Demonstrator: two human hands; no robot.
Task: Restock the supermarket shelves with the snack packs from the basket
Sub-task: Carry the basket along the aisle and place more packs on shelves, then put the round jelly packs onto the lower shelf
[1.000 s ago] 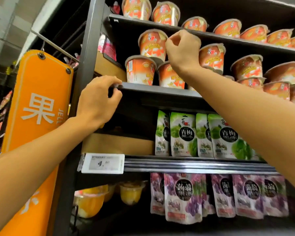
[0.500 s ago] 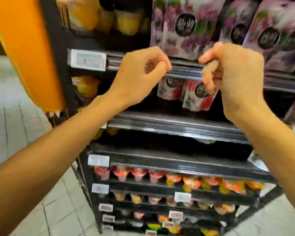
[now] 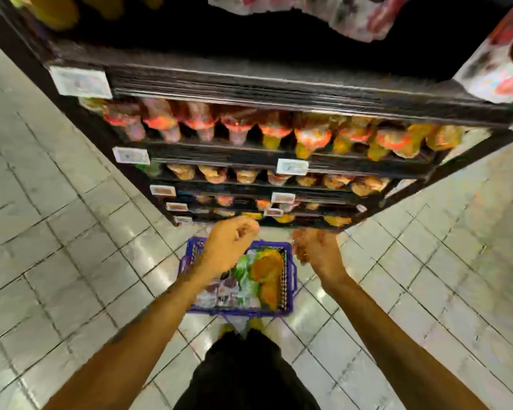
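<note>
Pale square floor tiles [image 3: 57, 220], glossy with dark grout lines, fill the left side and leave wide open floor beside the dark shelving unit [image 3: 249, 87], whose near left corner post slants down toward the basket. White rectangular price tags [image 3: 80, 82] sit on the flat, ribbed shelf edges; behind them are blurred rows of red, orange and yellow snack cups [image 3: 279, 131], stacked tier below tier. Near the centre, on the floor just in front of the lowest shelf, stands a blue plastic basket [image 3: 290, 279] with lattice walls and a rectangular rim. The snack packs [image 3: 243, 279] lie inside it: soft, crinkly pouches in purple and white at the left, green in the middle, orange at the right. The left hand [image 3: 228, 250] hangs over the basket's left far corner, fingers curled loosely inward with thumb near forefinger, holding nothing visible. The right hand [image 3: 314, 247] hovers just beyond the basket's right rim, fingers bent and half-closed, blurred, empty as far as can be seen. Between the forearms a dark garment [image 3: 246, 374] shows at the near edge. More tiled floor opens to the right, and a glossy pink-and-white pouch [image 3: 498, 63] juts from the upper right shelf.
</note>
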